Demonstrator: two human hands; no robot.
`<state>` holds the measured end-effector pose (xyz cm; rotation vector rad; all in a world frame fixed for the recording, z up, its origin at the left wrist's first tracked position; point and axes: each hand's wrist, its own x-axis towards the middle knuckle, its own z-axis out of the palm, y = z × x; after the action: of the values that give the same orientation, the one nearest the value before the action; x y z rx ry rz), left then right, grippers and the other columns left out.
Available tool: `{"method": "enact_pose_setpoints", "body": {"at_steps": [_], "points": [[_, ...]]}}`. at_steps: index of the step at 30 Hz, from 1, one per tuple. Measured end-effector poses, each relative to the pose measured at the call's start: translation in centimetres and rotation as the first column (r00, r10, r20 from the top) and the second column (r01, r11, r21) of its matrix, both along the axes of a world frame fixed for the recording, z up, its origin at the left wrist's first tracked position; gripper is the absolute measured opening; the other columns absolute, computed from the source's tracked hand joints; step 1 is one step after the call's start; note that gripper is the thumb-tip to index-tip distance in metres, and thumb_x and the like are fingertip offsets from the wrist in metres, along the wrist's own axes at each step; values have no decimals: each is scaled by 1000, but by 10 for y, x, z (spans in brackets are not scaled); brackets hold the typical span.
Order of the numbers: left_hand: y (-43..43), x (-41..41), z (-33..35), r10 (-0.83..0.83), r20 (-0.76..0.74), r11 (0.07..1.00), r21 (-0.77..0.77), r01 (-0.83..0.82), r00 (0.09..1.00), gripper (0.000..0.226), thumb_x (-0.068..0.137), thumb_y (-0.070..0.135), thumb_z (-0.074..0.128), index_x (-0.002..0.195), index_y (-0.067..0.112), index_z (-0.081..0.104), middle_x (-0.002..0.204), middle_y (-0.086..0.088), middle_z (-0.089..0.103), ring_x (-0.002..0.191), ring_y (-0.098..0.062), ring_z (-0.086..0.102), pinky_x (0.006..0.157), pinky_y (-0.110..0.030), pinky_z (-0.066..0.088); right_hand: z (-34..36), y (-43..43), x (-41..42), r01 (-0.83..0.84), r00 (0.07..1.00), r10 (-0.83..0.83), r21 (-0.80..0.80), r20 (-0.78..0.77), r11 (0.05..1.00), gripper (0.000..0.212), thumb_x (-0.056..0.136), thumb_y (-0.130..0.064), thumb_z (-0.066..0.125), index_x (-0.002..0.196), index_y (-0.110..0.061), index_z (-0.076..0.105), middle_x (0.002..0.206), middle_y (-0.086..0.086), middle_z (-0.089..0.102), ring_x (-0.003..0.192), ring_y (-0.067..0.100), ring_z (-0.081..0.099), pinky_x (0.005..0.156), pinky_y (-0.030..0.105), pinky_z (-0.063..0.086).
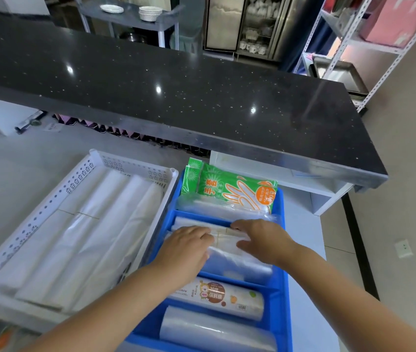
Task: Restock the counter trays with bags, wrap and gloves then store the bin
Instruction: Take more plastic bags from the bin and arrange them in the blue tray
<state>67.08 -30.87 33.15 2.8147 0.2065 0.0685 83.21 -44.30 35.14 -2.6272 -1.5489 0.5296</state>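
Bags in a banded clear bundle lie in the blue tray's middle compartment; we press our left hand and right hand flat on them, fingers unclenched, green glove packs behind.

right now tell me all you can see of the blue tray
The blue tray is glossy plastic with dividers forming compartments front to back. It sits on the pale counter, right beside the white basket. The far compartment holds green glove packs, the middle one clear bags, the near ones a printed wrap roll and a plain clear roll. The left hand and right hand press on the bags.
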Motion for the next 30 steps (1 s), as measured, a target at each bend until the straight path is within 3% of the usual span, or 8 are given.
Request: {"method": "enact_pose_setpoints", "body": {"at_steps": [5,11,16,21,25,30], "points": [[6,13,-6,14,-75,999,-50,-18,997,37,89,20,47,125,19,53,139,2,48,124,-19,44,103,-32,34,3,-9,-3,63,997,-65,73,28,995,32,92,-25,50,123,-31,56,124,-2,63,108,21,60,86,30,48],[5,5,-10,11,-19,999,-46,-12,1000,35,86,24,52,120,25,57,133,4,51,119,-18,46,99,-32,34,-3,-8,-10,98,995,-101,124,16,987,39,86,-34,59,124,-26,55,117,5,64,102,25,60,82,30,48],[2,-2,-11,46,33,995,-85,-43,998,32,84,24,55,116,26,61,135,5,48,125,-15,42,99,-30,35,-8,0,-13,78,994,-82,52,74,996,23,78,-34,62,98,-24,65,97,8,66,86,27,61,69,29,47],[2,-3,-5,99,92,993,60,-104,991,22,75,24,65,96,18,67,99,0,58,96,-22,54,81,-32,46,-14,2,-13,207,978,-207,119,-14,971,23,81,-26,61,104,-25,63,98,3,70,86,24,62,66,26,48],[5,4,-6,122,-7,990,74,-121,993,31,88,27,46,116,21,57,106,1,57,100,-20,48,89,-31,37,-13,3,-11,186,981,-191,118,29,975,27,84,-27,58,111,-25,60,107,5,68,94,26,63,75,32,52],[7,11,-6,51,-101,999,-11,-52,994,32,89,23,46,119,20,55,112,0,61,104,-19,49,86,-33,43,-12,4,-9,95,995,-95,31,12,995,28,88,-28,54,115,-24,59,111,6,67,97,26,62,81,35,54]]}}
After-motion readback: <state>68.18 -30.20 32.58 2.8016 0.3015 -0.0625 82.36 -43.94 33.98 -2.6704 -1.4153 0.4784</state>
